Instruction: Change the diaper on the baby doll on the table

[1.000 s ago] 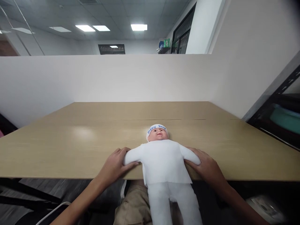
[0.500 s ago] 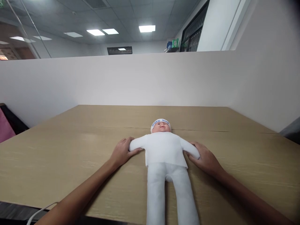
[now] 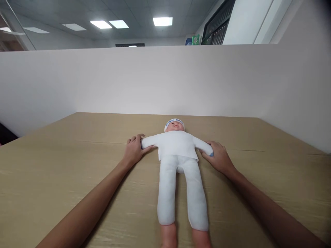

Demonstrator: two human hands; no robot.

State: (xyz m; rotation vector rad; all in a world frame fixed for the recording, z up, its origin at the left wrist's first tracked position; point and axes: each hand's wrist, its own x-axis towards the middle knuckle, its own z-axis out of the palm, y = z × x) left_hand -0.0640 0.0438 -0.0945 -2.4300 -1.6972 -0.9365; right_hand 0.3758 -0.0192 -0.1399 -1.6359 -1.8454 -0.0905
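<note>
A baby doll (image 3: 178, 146) in a white top and white trousers lies face up on the wooden table (image 3: 77, 165), head away from me. Its white headband (image 3: 174, 121) carries blue lettering, and bare lower legs show below the trousers. My left hand (image 3: 134, 148) is closed round the end of the doll's sleeve on the left. On the other side my right hand (image 3: 218, 156) grips the opposite sleeve end, where a small blue patch shows at the cuff. The doll's hands are hidden, and its feet fall below the frame.
A white partition (image 3: 160, 81) rises behind the table's far edge and continues along the right side. A dark object (image 3: 6, 134) stands beyond the table's left edge. Ceiling lights (image 3: 162, 21) and a barred window (image 3: 218, 24) appear above the partition.
Both hands have carried the doll forward, away from me, from hanging over the near edge to farther up the table. My view has shifted forward too. The hold on both sleeves stays.
</note>
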